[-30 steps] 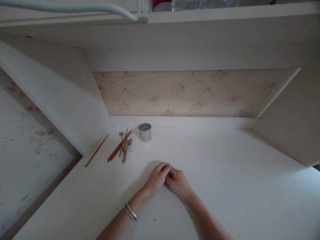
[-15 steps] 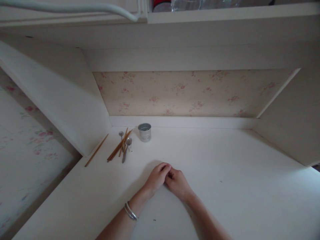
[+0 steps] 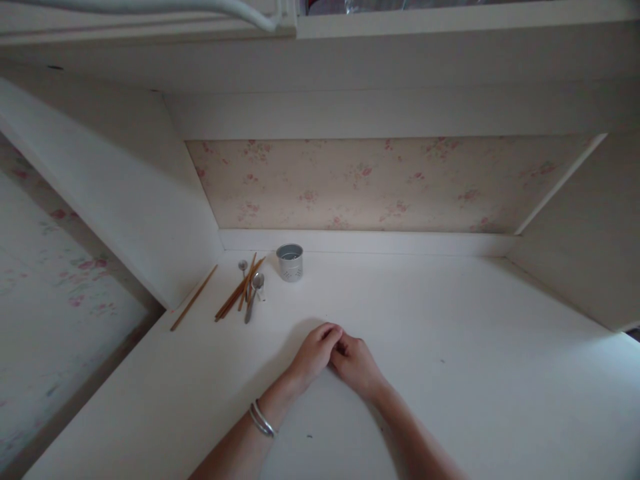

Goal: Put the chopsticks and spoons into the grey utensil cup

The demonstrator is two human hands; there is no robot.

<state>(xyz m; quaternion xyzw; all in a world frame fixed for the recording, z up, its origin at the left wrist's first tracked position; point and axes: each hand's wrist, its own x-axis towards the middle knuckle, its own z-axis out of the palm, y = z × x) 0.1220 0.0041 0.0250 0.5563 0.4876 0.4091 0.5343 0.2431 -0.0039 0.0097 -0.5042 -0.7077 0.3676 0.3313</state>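
My left hand [image 3: 316, 350] and my right hand [image 3: 356, 363] rest together over the white tabletop [image 3: 480, 320], fingers curled in and touching at the tips. Nothing shows in either hand; the inner side of the fingers is partly hidden. Beyond them, a grey metal utensil holder [image 3: 291, 263] with small holes stands upright. To its left lie several brown chopsticks [image 3: 233, 299] in a crossed pile. A spoon [image 3: 254, 293] lies on the pile's right side, and a smaller round-headed spoon [image 3: 243, 267] lies behind. One chopstick [image 3: 195, 297] sits apart, farther left.
White side panels [image 3: 120, 173] border the table at left and right. A shelf [image 3: 350, 67] overhangs the back, above flowered wallpaper [image 3: 350, 187]. A pale cable or tube [image 3: 200, 8] crosses the upper left. Small dark specks [image 3: 309, 436] lie on the tabletop.
The view has tilted very slightly, so the scene sits a few pixels higher. Both hands keep their place and pose, and the utensils have not moved.
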